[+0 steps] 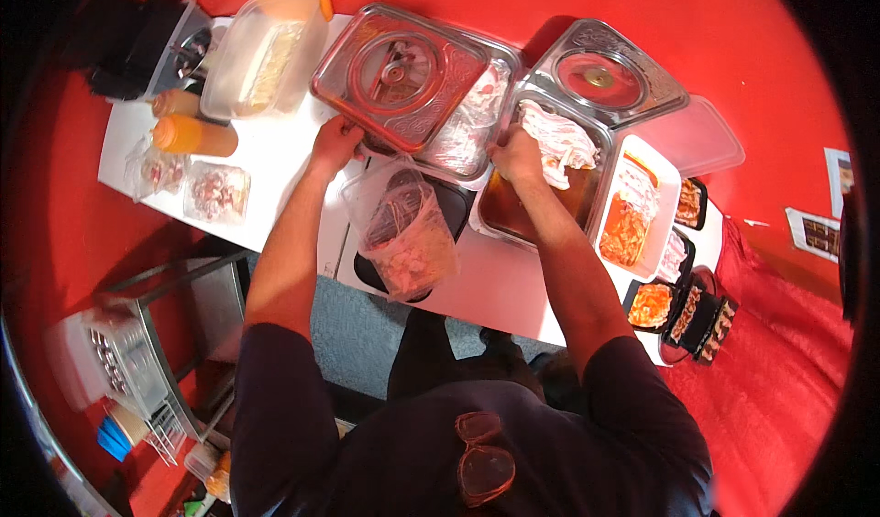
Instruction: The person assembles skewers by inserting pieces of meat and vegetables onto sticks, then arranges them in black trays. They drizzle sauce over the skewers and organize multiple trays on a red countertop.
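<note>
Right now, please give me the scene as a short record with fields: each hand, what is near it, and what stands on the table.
left hand: grips the edge of a square metal lid with a glass centre
right hand: inside a metal tray, on pale shredded food
between the arms: clear plastic container holding food
far left: two orange squeeze bottles
right: white tray of orange food
surface: white table

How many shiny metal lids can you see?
2. One metal lid is tilted up over the left pan, with the left hand at its near edge. The other lid lies at the back right, behind the pan of meat. Others may be hidden.
</note>
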